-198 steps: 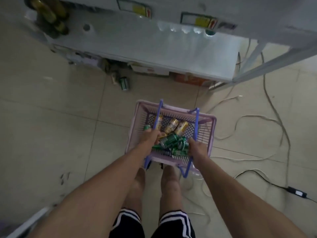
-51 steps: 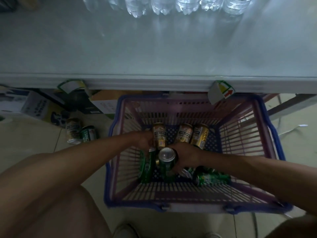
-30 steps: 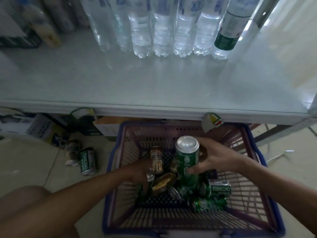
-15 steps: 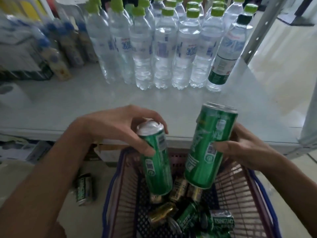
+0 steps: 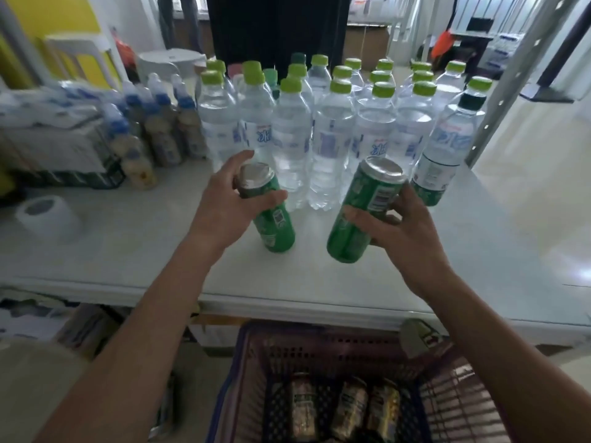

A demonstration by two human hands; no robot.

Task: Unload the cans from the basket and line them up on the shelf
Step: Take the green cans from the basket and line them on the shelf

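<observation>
Curling our left grip (image 5: 224, 215) and right grip (image 5: 399, 231) round their sides, we judge the tall green aluminium cans (image 5: 361, 215) slick, dentable, weighty.

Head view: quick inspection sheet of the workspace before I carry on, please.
Surface: shelf, white, bare in front of the bottles.
Job's things: left green can and right green can, both tilted low over the shelf front, contact unclear; more cans lying in the basket below.
Clutter: water bottles in rows behind; blue-capped bottles and a white roll at left.
Hands: left hand grips the left green can near its top; right hand grips the right green can round its middle.
Cables: nothing seen.
Surroundings: perforated shelf upright at right; cardboard box under the shelf.
</observation>
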